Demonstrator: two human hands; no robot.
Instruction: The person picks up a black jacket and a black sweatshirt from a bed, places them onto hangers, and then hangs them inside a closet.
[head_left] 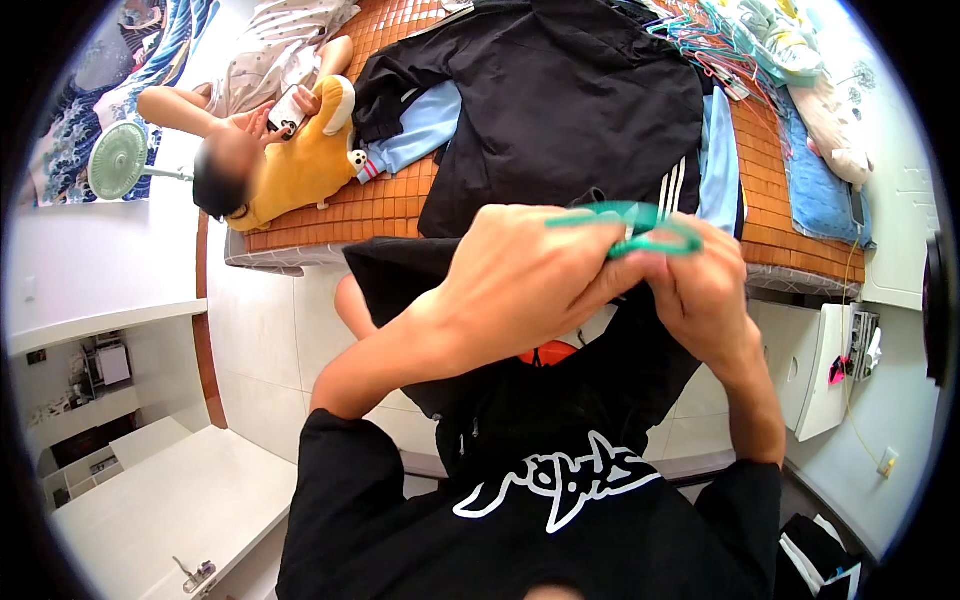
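In front of my chest, my left hand [530, 270] and my right hand [705, 295] are close together, both closed on a teal hanger [668, 240]. Part of the hanger is blurred, and my fingers cover some of it. Below the hands hangs a black garment [395, 265], spreading out to the left under my left wrist. How the garment meets the hanger is hidden. Just beyond my hands, a black jacket [580, 100] with white stripes lies spread over light blue clothing [425, 130] on the bed.
The bed has a brown tiled mat [390, 212]. At its left lies a person [265, 80] holding a phone, beside a yellow plush toy [305, 165]. Several colored hangers [715, 50] and a white plush [835, 130] are at the right. A green fan [118, 160] stands far left.
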